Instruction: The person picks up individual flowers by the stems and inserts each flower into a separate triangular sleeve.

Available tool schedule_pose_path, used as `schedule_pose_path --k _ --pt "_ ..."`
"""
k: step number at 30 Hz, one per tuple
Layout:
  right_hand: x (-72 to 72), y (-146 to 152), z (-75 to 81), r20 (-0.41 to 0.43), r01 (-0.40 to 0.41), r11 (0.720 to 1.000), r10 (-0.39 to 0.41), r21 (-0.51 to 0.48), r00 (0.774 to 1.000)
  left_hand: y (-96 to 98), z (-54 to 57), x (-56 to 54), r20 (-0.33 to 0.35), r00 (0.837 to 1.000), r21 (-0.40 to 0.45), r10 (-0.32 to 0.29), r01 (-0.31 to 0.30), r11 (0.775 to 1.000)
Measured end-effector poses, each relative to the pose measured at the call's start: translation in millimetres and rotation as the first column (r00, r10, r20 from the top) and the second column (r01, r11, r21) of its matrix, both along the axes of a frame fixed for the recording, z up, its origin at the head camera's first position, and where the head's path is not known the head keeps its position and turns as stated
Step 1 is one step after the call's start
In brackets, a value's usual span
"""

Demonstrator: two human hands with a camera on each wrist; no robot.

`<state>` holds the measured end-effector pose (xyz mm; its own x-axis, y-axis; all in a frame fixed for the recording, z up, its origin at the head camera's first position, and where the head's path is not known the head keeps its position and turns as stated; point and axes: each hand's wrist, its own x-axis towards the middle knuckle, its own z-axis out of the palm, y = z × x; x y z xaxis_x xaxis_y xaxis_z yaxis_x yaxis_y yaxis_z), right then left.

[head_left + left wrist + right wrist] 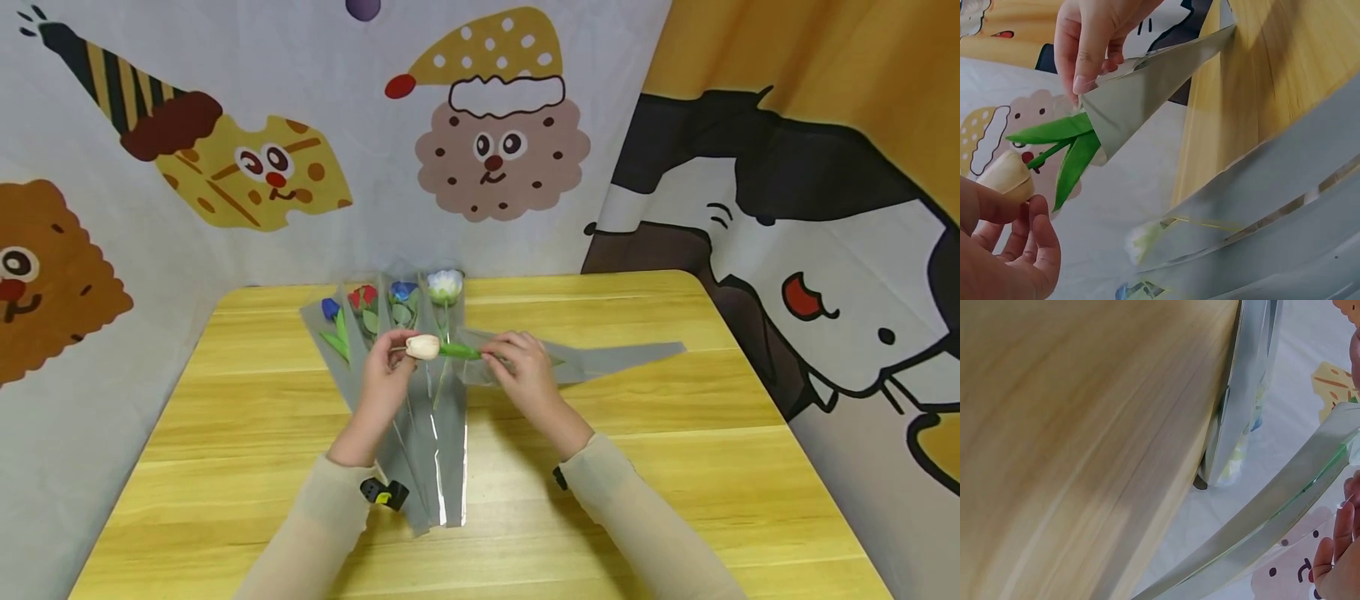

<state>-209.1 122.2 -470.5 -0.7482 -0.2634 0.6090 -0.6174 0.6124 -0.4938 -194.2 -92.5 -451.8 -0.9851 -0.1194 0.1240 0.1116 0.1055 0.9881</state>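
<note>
A cream artificial tulip (423,347) lies across between both hands, its green leaves and stem pointing right. My left hand (386,371) pinches it by the flower head. The stem runs into the mouth of a grey, clear-fronted flower sleeve (630,358), while the leaves and bloom stick out, as the left wrist view shows. At the sleeve's mouth edge, my right hand (528,371) grips the rim between thumb and fingers. In the right wrist view the sleeve (1254,544) slants across, with the green stem showing inside; only part of the right hand (1338,550) is visible there.
Several wrapped flowers lie side by side on the wooden table (637,500), left of centre: a blue tulip (331,309), a red rose (363,297), a blue flower (403,291) and a white bloom (446,287). A cartoon-printed cloth (300,50) hangs behind.
</note>
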Motion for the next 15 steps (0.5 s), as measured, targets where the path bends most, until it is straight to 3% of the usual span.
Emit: schedule_pose_path --k 8,15 --pt "0.6 -2.1 -0.5 0.007 0.0 1.0 0.0 0.017 1.0 7.4 -3.0 0.2 0.021 0.999 0.003 -0.025 0.025 1.0" --pt "-0.9 -2.0 -1.7 -0.011 0.0 1.0 0.0 -0.006 1.0 11.0 -8.0 -2.0 -0.011 0.999 0.072 0.037 -0.036 0.997"
